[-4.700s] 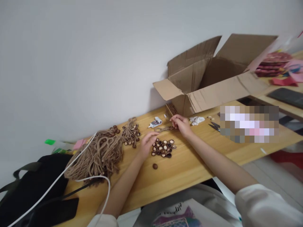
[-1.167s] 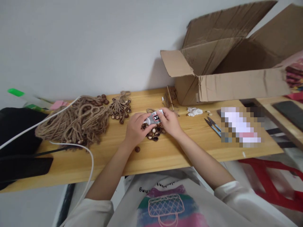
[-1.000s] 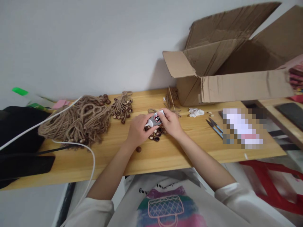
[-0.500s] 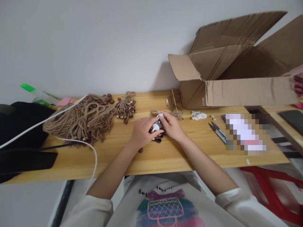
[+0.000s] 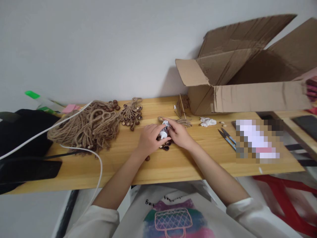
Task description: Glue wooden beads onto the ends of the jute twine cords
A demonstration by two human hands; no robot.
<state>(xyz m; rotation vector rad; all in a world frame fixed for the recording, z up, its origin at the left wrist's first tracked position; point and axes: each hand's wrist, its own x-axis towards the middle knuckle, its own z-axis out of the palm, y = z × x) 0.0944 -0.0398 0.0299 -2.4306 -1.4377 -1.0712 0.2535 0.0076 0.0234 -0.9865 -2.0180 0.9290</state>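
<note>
Between my two hands is a small tube [image 5: 163,133] with a white cap, at the middle of the wooden table. My left hand [image 5: 150,138] grips it from the left with thumb and fingers. From the right, my right hand [image 5: 178,133] is closed round its upper part. Dark brown round beads [image 5: 166,147] lie just under the tube, partly hidden by my hands. One more brown bead [image 5: 148,158] sits by my left wrist. A loop of twine [image 5: 160,118] shows behind my fingers.
Bundled twine with beads [image 5: 86,127] and a smaller bundle [image 5: 131,112] lie left. At the back right stands an open cardboard box [image 5: 257,97]. Scissors [image 5: 227,138], crumpled tissue [image 5: 207,122] and a blurred-out item [image 5: 257,138] lie right. A white cable [image 5: 101,165] crosses the left side.
The tube has turned slightly between my hands, and its dark label shows less. Both hands stay in nearly the same place.
</note>
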